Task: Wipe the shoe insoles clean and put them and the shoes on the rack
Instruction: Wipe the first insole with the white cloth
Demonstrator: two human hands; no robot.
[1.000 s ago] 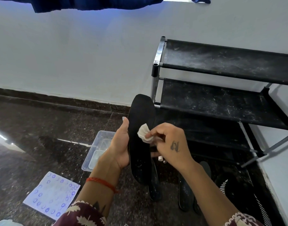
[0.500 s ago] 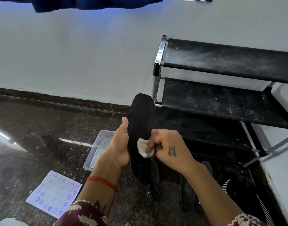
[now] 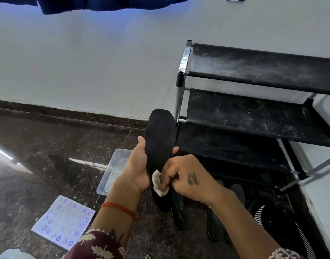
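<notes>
One insole (image 3: 160, 146) being wiped, upright before the rack (image 3: 254, 116).
I'm seeing my left hand (image 3: 136, 171) closing its grip round its middle (thin, light, bendy, I judge), right hand (image 3: 184, 176) pinching a white wipe (image 3: 159, 185) against it.

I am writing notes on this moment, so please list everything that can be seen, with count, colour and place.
insole in hand: 1, black, held upright in front of the rack
wipe: 1, white, pressed on the lower part of that insole
insoles on floor: at least 3, black, lying below the hands
shoe: 1 seen, black with white stripes, floor at lower right
rack: 1, black shelves with metal posts, against the wall at right
tray: 1, clear plastic, floor left of the hands
patterned sheet: 1, white with blue marks, floor at lower left
left hand: 1, grips the insole's edge
right hand: 1, pinches the wipe
</notes>
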